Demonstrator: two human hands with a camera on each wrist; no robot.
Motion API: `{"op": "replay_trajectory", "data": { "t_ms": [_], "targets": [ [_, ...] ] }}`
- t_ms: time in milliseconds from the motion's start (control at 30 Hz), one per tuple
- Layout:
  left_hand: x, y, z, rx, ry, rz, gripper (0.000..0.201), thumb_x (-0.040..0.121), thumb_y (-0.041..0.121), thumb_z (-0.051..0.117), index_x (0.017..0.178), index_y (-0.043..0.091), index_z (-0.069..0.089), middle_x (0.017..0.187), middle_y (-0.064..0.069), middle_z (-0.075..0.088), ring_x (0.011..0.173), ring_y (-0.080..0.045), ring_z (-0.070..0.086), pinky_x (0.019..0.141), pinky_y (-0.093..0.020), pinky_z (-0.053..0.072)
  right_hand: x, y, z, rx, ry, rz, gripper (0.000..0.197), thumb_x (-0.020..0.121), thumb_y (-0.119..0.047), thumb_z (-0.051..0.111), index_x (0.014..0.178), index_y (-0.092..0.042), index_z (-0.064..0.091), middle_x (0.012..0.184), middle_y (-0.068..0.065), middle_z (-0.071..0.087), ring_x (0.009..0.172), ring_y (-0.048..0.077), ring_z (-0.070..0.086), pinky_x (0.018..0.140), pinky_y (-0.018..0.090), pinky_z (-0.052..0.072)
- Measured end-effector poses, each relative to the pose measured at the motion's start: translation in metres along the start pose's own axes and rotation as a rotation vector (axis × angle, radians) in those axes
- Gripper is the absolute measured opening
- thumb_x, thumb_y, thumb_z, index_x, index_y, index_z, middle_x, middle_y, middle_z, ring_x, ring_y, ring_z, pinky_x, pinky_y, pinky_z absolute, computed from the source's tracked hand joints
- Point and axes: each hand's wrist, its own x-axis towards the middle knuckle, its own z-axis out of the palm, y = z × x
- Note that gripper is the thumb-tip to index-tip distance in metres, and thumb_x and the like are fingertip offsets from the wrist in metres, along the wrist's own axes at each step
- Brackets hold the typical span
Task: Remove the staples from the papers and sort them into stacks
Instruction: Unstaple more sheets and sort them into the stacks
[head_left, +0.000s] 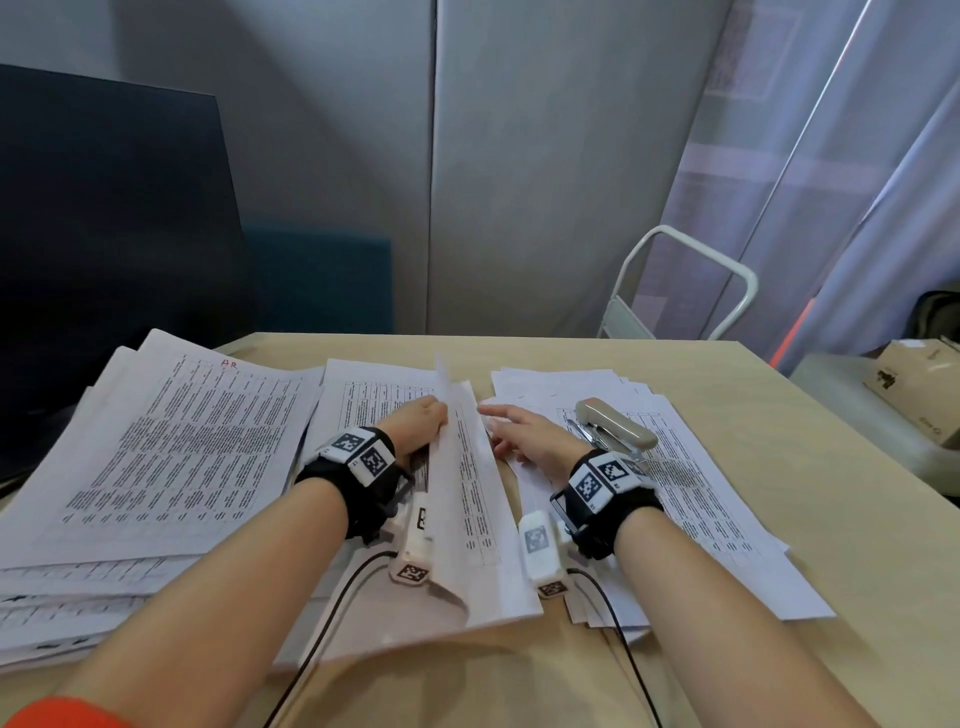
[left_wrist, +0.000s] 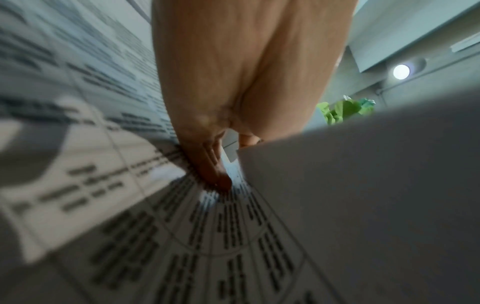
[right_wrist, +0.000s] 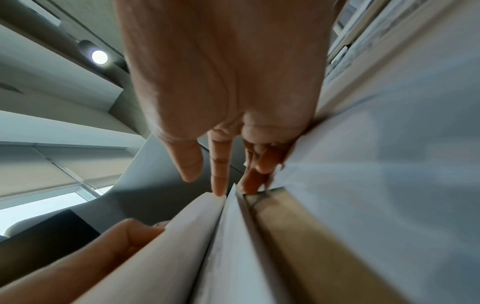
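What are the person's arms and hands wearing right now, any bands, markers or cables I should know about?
Both forearms are bare, hands ungloved. Each wrist carries a black strap with white blocks printed with black-and-white square markers: left wrist band, right wrist band. A white camera module hangs under each wrist, trailing a thin black cable. An orange sleeve shows lower left.

The table (head_left: 727, 670) is pale wood-grain beige; the papers (head_left: 171, 447) are white, printed with black text in ruled grids, one marked in red ink at its top; the stapler (head_left: 615, 423) is beige with silvery metal; the wristbands (head_left: 358, 457) are black, carrying white blocks with black-and-white square codes; the cables (head_left: 631, 660) are black; a sleeve (head_left: 57, 714) is orange; the chair (head_left: 104, 218) is dark navy, the panel (head_left: 322, 280) beside it teal; the curtain (head_left: 841, 171) is pale lilac; the box (head_left: 919, 384) is tan cardboard.
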Motion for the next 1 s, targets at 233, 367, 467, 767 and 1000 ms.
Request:
{"op": "replay_trajectory", "data": {
  "t_ms": [233,367,467,767,1000],
  "targets": [
    [-0.024,-0.003,-0.01,-0.559,-0.026,-0.11,0.018,0.103,0.024,0.03,0.105,0.011,0.043,0.102,-0.015,0.057,0.079,-0.021,0.06,0.062,-0.027,0.045,-0.003,-0.055,0.028,-0.25,0.036,0.088,0.076,0.086,-0.076,0.041,0.122,-0.013,0.064,0.117,0.006,0.058,0.097,0.024,0.06,0.079,0.029,0.04],
    [-0.024,-0.012,-0.041,-0.705,0.075,-0.177,0.031,0.103,0.041,0.032,0.115,0.012,0.038,0.11,-0.017,0.055,0.102,-0.031,0.062,0.082,-0.038,0.051,0.011,-0.054,0.043,-0.421,0.036,0.137,0.02,0.086,-0.021,0.07,0.098,-0.011,0.058,0.096,0.008,0.059,0.088,0.022,0.058,0.088,0.036,0.055],
    [-0.025,-0.035,-0.084,-0.489,0.452,-0.14,0.035,0.091,0.043,0.051,0.111,0.014,0.047,0.1,-0.008,0.052,0.092,-0.021,0.054,0.085,-0.039,0.045,0.015,-0.064,0.026,-0.142,-0.021,-0.008,0.034,0.084,0.006,0.06,0.118,0.003,0.055,0.113,0.021,0.063,0.095,0.031,0.063,0.089,0.042,0.054],
    [-0.068,0.062,-0.163,-0.708,0.557,0.508,0.02,0.097,0.009,0.045,0.109,0.017,0.058,0.098,0.0,0.069,0.084,-0.014,0.069,0.068,-0.028,0.057,-0.048,-0.178,-0.025,0.328,0.045,-0.577,0.027,0.093,-0.004,0.059,0.119,-0.011,0.056,0.112,0.012,0.067,0.099,0.027,0.068,0.089,0.04,0.056],
    [-0.065,0.05,-0.124,-0.631,0.634,0.544,0.029,0.095,0.0,0.037,0.103,0.022,0.055,0.096,0.005,0.064,0.089,-0.009,0.066,0.071,-0.025,0.052,-0.039,-0.134,-0.016,0.241,0.175,-0.482,0.053,0.083,-0.032,0.075,0.13,-0.019,0.056,0.122,0.0,0.067,0.115,0.018,0.062,0.106,0.049,0.044]
  ]
}}
